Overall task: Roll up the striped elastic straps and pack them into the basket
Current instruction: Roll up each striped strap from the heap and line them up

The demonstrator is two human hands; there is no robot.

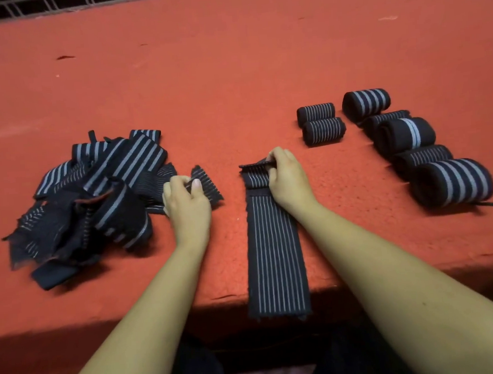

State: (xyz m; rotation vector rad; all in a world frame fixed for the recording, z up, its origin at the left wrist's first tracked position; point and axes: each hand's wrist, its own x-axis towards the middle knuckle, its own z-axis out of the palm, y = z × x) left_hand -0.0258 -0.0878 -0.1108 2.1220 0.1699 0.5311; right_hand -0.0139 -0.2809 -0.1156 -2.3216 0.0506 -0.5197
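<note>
A long black strap with thin grey stripes point(275, 255) lies flat down the middle of the red table, its near end hanging over the front edge. My right hand point(287, 178) pinches its far end, which is folded over. My left hand point(186, 201) grips the end of another thin-striped strap point(207, 183) at the edge of a loose pile of unrolled straps point(94, 194) on the left. Two small rolled straps point(321, 124) and a row of several larger rolls point(417, 142) sit on the right. No basket is in view.
The red felt-covered table point(231, 71) stretches far back. A metal grid or railing point(51, 4) runs along its far edge. The table's front edge point(189, 304) is close to my body, with dark clothing below it.
</note>
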